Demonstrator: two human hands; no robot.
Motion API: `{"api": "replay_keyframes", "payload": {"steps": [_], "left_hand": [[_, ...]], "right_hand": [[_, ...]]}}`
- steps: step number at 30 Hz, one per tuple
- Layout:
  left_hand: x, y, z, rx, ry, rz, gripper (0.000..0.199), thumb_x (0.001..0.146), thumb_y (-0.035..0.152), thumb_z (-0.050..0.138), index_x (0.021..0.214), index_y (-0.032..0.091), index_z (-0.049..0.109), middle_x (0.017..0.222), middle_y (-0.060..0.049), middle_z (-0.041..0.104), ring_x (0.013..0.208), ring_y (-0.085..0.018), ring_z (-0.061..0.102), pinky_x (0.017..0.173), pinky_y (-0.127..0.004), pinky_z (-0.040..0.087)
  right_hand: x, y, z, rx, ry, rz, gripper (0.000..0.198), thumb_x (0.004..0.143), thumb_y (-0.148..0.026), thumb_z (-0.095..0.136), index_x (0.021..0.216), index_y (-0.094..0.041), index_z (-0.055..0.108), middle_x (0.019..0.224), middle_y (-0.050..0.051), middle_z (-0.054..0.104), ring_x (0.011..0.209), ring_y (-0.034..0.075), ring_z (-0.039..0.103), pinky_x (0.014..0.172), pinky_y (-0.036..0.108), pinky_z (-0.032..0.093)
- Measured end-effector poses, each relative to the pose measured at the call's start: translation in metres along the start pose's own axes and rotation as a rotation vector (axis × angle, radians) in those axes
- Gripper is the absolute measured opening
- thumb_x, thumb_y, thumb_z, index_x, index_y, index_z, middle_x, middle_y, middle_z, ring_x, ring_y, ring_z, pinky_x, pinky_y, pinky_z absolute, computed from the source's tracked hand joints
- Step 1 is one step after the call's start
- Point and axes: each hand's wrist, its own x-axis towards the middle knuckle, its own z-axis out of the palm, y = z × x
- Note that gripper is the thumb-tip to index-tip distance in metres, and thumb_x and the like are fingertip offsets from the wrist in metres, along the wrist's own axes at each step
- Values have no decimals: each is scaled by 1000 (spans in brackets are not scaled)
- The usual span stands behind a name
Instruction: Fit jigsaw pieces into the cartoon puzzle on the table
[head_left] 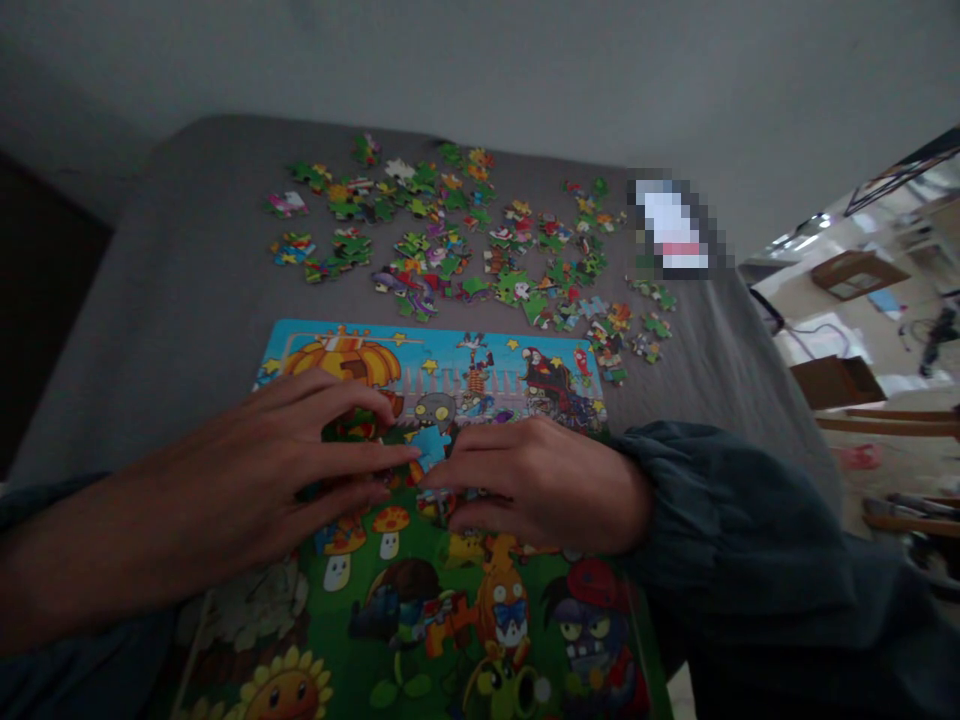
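Note:
A light blue puzzle piece (430, 446) is between my two hands, above the puzzle board (510, 345). My right hand (529, 475) has its thumb and fingers closed on the piece's right side. From the other side, one outstretched fingertip of my left hand (315, 450) touches the piece, while its other fingers are spread apart over the board. The board shows a colourful cartoon picture with a pumpkin, mushrooms and zombies. A loose orange puzzle piece (451, 622) lies on its lower middle. My hands cover part of the board's centre.
Many loose puzzle pieces (435, 255) are scattered on the grey cloth surface (202, 260) beyond the board. A blurred-out phone-like object (673, 225) lies at the back right. A pale wall rises behind. Cardboard boxes (855, 272) and other items are on the floor to the right.

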Motion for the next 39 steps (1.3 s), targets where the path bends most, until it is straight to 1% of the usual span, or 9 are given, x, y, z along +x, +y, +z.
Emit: {"api": "replay_keyframes", "payload": {"steps": [3,6,10,15,20,25,31,36,39], "left_hand": [[0,-1,1,-8,2,8,29,106,51,51,124,46,73,136,4,63,120,-20,55,105,-35,41],[2,0,0,-9,51,51,31,107,52,48,122,46,74,134,5,63,117,-19,57,105,-31,38],[5,2,-1,-2,40,56,32,108,50,45,124,48,73,135,5,60,119,-19,57,107,-28,34],[1,1,1,37,53,89,35,110,47,40,124,48,72,138,5,58,120,-19,56,109,-27,32],[-4,2,3,25,50,69,36,109,37,42,126,47,72,143,6,57,122,-20,57,111,-29,33],[-1,2,5,-2,63,60,32,108,40,46,121,48,74,140,7,61,120,-21,59,109,-30,38],[0,3,6,-37,-9,2,30,107,41,49,125,47,73,144,5,59,124,-22,56,111,-35,38],[-3,2,4,-47,30,18,30,107,39,49,122,47,74,141,5,61,123,-22,56,110,-33,36],[-5,0,4,6,-4,14,31,106,36,52,128,48,70,144,6,57,125,-21,53,111,-33,34]], "right_hand": [[0,-1,1,-14,-8,18,24,100,-24,67,119,-10,71,101,9,73,86,17,67,74,28,53],[-2,-4,-7,-49,-14,0,26,101,-27,67,120,-11,71,105,10,72,91,19,67,78,30,53],[-4,-5,-16,-142,-87,19,24,101,-31,67,114,-13,73,104,10,70,92,20,67,81,33,53],[-1,-3,-7,-158,-167,-45,23,104,-29,61,114,-14,74,109,9,71,91,17,67,79,28,52],[-1,-4,3,-193,-144,-108,22,105,-22,56,108,-14,76,110,8,71,89,16,64,77,27,52],[-2,-10,14,-236,-72,-104,27,108,-22,48,106,-17,75,110,7,71,93,16,63,74,28,51],[0,-14,19,-279,-52,-60,30,109,-22,46,102,-15,74,111,8,70,92,18,62,65,29,49],[3,-12,17,-185,-111,-13,26,108,-23,47,110,-17,72,112,9,70,94,19,63,74,31,53],[2,-7,3,-107,-130,-73,27,107,-15,46,119,-14,71,118,10,69,98,18,65,82,30,54]]}}
